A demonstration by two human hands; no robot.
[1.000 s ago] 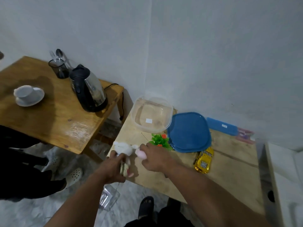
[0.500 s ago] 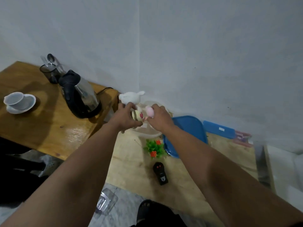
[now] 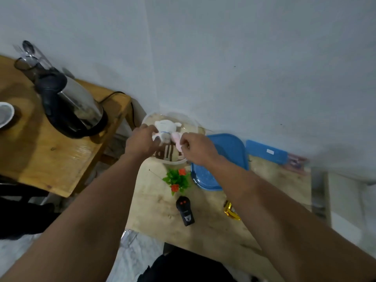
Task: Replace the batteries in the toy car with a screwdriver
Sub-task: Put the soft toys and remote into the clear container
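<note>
A white and pink plush toy with a brown-striped body hangs over the clear plastic container at the back of the light table. My left hand grips its white side. My right hand pinches its pink limb. The yellow toy car lies on the table under my right forearm, mostly hidden. A black remote control with red buttons lies near the table's front. No screwdriver is visible.
A small plastic plant stands in front of the container. A blue lid and a blue case lie at the back right. The left table holds a kettle, a cup and a utensil holder.
Both hands carried the plush toy from the table's front edge up and back, and now lower it over the clear container. The remote came into view.
</note>
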